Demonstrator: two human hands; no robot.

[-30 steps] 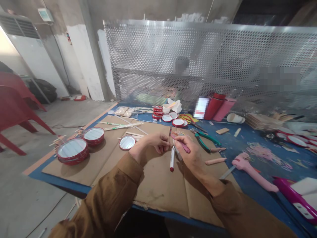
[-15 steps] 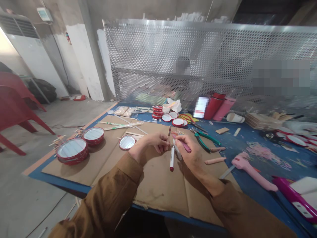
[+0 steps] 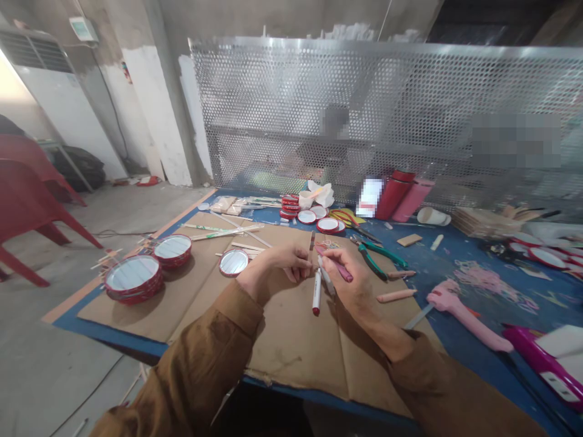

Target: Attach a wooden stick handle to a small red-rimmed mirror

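Barely shifts either hand since the earlier frame, keeping both over the brown cardboard [image 3: 282,340] in nearly the same spots. Holds a slim pink tool [image 3: 342,271] in the right hand [image 3: 353,279], curling thumb and fingers closely round it and aiming its tip near a thin brown strip [image 3: 312,241]. Draws the left hand [image 3: 294,262] into a narrow pinch at the near end of that strip; cannot tell whether gripping or only touching it. Shows a white marker [image 3: 316,294] with a red end between both hands, just beside the right fingers. Has a round red-rimmed tin [image 3: 234,262] near the left wrist and a large red drum [image 3: 134,276] farther left. Shows green-handled pliers [image 3: 371,258] and a pink glue gun [image 3: 473,320] to the right, on the blue table [image 3: 437,262].
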